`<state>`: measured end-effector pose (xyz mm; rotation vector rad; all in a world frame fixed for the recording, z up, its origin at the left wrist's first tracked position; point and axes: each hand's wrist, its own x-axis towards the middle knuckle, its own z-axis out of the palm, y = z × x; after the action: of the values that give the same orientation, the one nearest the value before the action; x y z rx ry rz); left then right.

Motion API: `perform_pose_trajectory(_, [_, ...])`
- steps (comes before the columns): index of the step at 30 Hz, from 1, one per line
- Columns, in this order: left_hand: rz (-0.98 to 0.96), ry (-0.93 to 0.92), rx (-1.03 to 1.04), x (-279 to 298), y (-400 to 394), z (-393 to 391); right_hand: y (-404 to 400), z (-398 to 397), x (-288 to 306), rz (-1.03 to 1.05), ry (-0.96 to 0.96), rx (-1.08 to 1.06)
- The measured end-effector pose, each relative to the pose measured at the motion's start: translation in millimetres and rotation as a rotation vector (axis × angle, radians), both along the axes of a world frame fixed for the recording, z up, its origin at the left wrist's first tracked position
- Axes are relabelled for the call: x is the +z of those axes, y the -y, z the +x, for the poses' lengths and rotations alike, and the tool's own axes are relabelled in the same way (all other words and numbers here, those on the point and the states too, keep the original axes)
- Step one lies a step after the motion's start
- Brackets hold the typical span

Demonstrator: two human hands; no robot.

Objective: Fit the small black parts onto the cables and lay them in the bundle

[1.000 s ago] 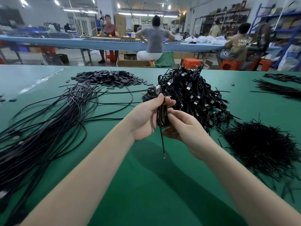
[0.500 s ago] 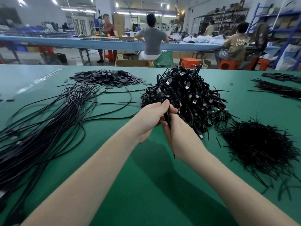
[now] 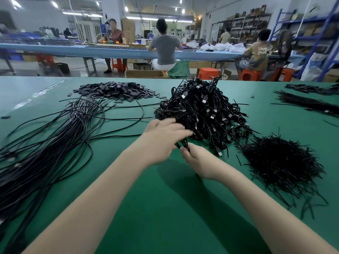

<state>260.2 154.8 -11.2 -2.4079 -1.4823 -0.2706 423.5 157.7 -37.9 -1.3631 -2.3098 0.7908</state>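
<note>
Both hands have moved forward to the bundle (image 3: pixel 201 114): left hand (image 3: pixel 163 138) blurred, grip unclear; right hand (image 3: pixel 200 162) pinches a cable (image 3: pixel 184 144).

Bright, even indoor light falls from white ceiling strip lamps (image 3: pixel 146 18), which flare into glare far behind the green felt-covered worktable (image 3: pixel 165 208). A pale sheen lies on the table's far left corner. Soft dark shadows spread on the table beneath both forearms. The left hand (image 3: pixel 163 138) is smeared by motion blur. Wide-angle distortion bends the blue metal shelving (image 3: pixel 319 33) at the table's far right.
</note>
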Motion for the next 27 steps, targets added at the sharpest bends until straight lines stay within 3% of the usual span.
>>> perform_pose_trajectory(4, [0.051,-0.115,0.026,-22,6,3,4,8,9,-0.167,0.045,0.131])
perform_pose_trajectory(9, [0.004,-0.307,-0.046,-36,30,15,13,21,3,-0.042,0.363,0.272])
perform_pose_trajectory(14, [-0.06,-0.272,0.001,-57,57,27,23,30,-9,0.347,0.677,0.36])
perform_pose_trajectory(20, [-0.221,-0.11,0.018,-41,64,34,26,44,-6,0.304,0.614,0.416])
perform_pose_trajectory(24, [-0.163,-0.091,0.053,-36,60,37,13,59,15,0.446,0.742,0.324])
perform_pose_trajectory(27, [-0.211,0.108,0.215,-28,49,22,-20,102,56,0.363,0.688,-0.032])
